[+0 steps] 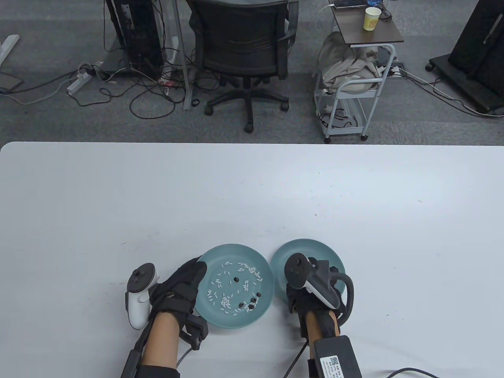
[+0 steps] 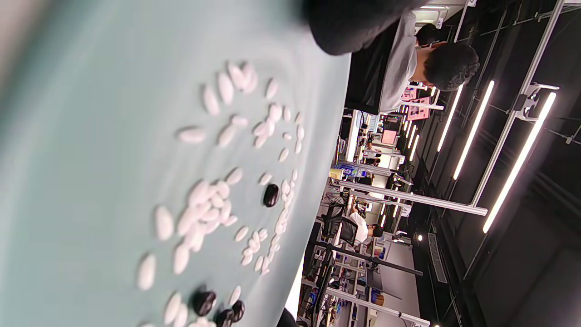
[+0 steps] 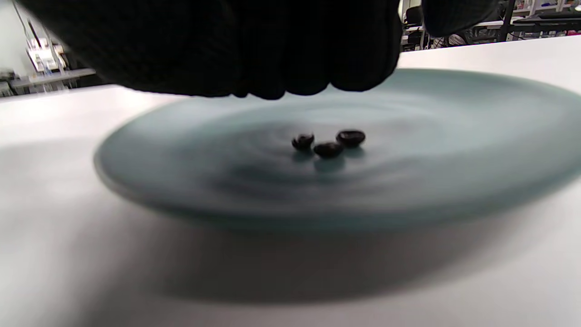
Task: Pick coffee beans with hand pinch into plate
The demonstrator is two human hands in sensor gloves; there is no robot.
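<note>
A teal plate (image 1: 236, 325) holds several dark coffee beans (image 1: 252, 301) mixed with white grains (image 1: 224, 301). My left hand (image 1: 185, 281) holds this plate at its left rim. The left wrist view shows the same plate (image 2: 91, 113) close up, with a bean (image 2: 271, 195) among the grains and a gloved fingertip (image 2: 345, 22) over the rim. A second teal plate (image 1: 311, 248) lies to the right, under my right hand (image 1: 294, 295). In the right wrist view, bunched gloved fingers (image 3: 281, 86) hover just above three beans (image 3: 328, 149) on that plate (image 3: 454, 113). No bean shows between the fingers.
Both plates sit near the front edge of the white table (image 1: 252, 189). Beyond the table's far edge are an office chair (image 1: 244, 51), a small cart (image 1: 354, 90) and cables on the floor.
</note>
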